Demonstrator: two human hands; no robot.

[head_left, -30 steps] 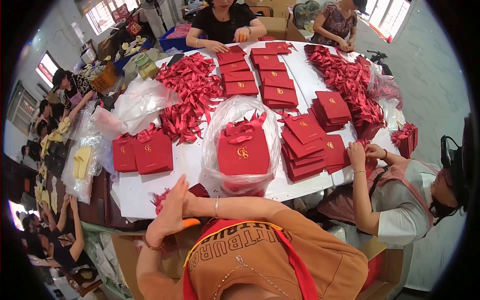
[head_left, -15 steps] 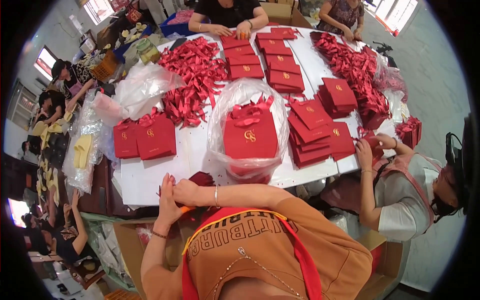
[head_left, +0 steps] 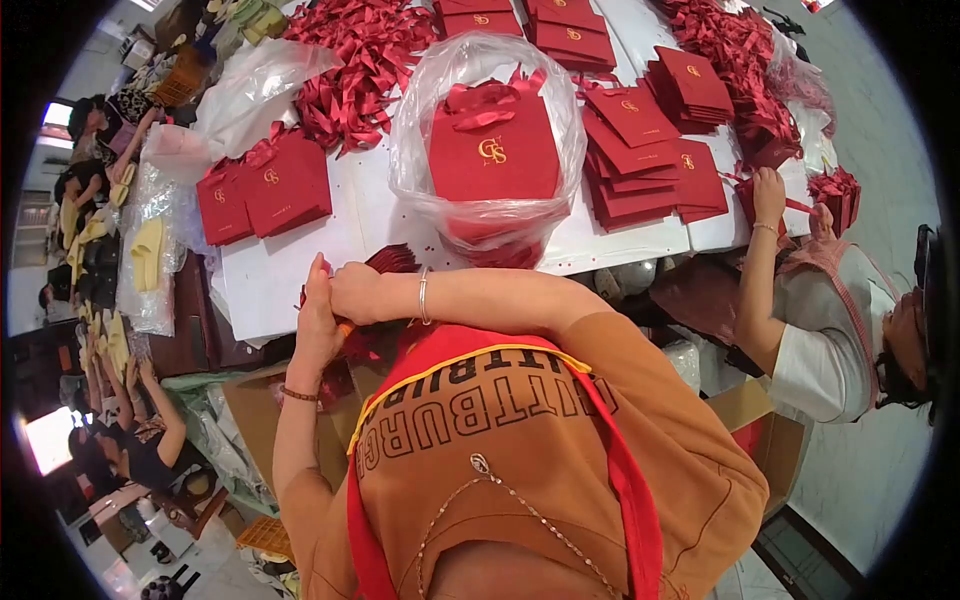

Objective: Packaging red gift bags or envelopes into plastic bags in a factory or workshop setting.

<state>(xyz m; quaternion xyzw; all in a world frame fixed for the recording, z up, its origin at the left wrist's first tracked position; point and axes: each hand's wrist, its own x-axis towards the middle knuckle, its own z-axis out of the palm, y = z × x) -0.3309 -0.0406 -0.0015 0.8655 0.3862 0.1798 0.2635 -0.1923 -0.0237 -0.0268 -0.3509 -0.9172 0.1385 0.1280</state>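
Note:
At the near left edge of the table, my left hand and my right hand are pressed close together. The left fingers are closed, with a scrap of dark red showing beside them; what they pinch is hidden. My right hand is curled, and an orange handle sticks out beneath it; the rest of that tool is covered. Just beyond the right knuckles, a dark red fanned bundle lies at the table edge. Ahead stands a clear plastic bag holding red gift bags with ribbon handles.
Red gift bags lie at left on the white table. More stacks stand at right. Red ribbon heaps cover the back. A co-worker handles a red bag at right. Open cardboard boxes are below.
The view has tilted down, so the table sits higher in the picture. My hands remain together at the table edge. The co-worker at right has drawn their hands apart over a red ribbon.

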